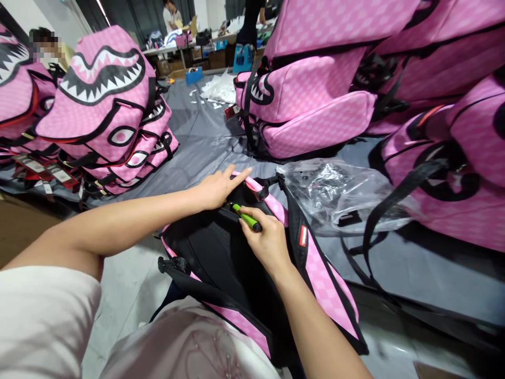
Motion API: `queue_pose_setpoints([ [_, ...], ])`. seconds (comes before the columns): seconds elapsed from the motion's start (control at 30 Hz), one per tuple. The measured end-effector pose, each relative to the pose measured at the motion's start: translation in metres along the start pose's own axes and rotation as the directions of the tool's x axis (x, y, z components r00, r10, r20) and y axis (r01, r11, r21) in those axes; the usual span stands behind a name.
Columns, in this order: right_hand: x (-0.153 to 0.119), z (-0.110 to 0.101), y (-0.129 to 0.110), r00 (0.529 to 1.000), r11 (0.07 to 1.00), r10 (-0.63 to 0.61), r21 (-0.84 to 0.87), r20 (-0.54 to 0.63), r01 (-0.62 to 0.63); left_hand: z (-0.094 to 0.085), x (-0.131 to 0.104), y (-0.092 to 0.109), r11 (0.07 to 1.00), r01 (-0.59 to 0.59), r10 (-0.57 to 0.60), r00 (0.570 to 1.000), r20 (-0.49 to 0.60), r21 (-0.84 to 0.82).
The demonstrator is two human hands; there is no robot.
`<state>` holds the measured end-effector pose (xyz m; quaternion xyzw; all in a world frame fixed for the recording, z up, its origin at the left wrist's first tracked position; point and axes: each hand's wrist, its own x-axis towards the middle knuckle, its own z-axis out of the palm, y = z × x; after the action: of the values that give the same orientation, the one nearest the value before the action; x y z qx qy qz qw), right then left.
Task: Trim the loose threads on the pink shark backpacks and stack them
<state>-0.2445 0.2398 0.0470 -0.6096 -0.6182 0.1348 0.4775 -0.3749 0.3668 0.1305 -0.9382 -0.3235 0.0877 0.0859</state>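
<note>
A pink-and-black backpack point(213, 252) lies with its black padded back up, partly over the table's near edge, its straps at both sides. My left hand point(219, 188) rests on its far end, with the visible fingers stretched out and apart over the pink edge; the thumb is hard to see. In my right hand point(268, 237), closed, is a green-and-black handled tool point(248, 217). Its thin tip points to the black fabric just beside my left hand. Whether the tip touches the fabric, I cannot tell.
Pink shark-mouth backpacks are stacked at the left point(114, 123) and right point(311, 100) of the grey-covered table point(193, 126). A clear plastic bag point(327, 184) lies right of my hands. White scraps point(219, 88) and a blue box point(193, 75) are farther back. Other people stand behind.
</note>
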Motion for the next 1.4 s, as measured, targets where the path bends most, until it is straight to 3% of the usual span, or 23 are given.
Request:
queue_pose_setpoints([
  [0.2, -0.001, -0.003, 0.002, 1.000, 0.998, 0.012, 0.060, 0.014, -0.012, 0.002, -0.003, -0.001, 0.969, 0.231, -0.224, 0.972, 0.075, -0.089],
  [0.43, 0.008, -0.011, 0.003, 0.991, 0.994, 0.001, 0.106, 0.132, -0.015, 0.002, 0.004, -0.003, 0.982, 0.178, -0.169, 0.979, 0.116, -0.068],
  [0.6, 0.016, 0.002, 0.000, 0.996, 0.996, -0.008, 0.086, 0.084, 0.000, 0.002, 0.014, -0.007, 0.988, 0.135, -0.120, 0.976, 0.181, -0.071],
  [0.83, 0.018, 0.006, -0.008, 0.998, 0.998, -0.006, -0.063, 0.062, 0.010, 0.010, 0.016, -0.010, 0.990, 0.102, -0.089, 0.988, 0.125, -0.101],
  [1.0, 0.015, 0.004, -0.010, 0.998, 0.997, 0.049, -0.058, 0.048, -0.046, 0.008, 0.014, -0.009, 0.987, 0.113, -0.099, 0.988, 0.119, -0.116],
  [1.2, 0.010, 0.013, -0.013, 0.988, 0.993, 0.117, -0.006, -0.101, -0.118, 0.001, 0.014, -0.007, 0.982, 0.140, -0.118, 0.978, 0.170, -0.125],
  [1.4, 0.007, 0.022, -0.010, 0.957, 0.980, 0.186, -0.035, -0.221, -0.198, 0.004, 0.015, -0.008, 0.978, 0.137, -0.115, 0.983, 0.140, -0.155],
])
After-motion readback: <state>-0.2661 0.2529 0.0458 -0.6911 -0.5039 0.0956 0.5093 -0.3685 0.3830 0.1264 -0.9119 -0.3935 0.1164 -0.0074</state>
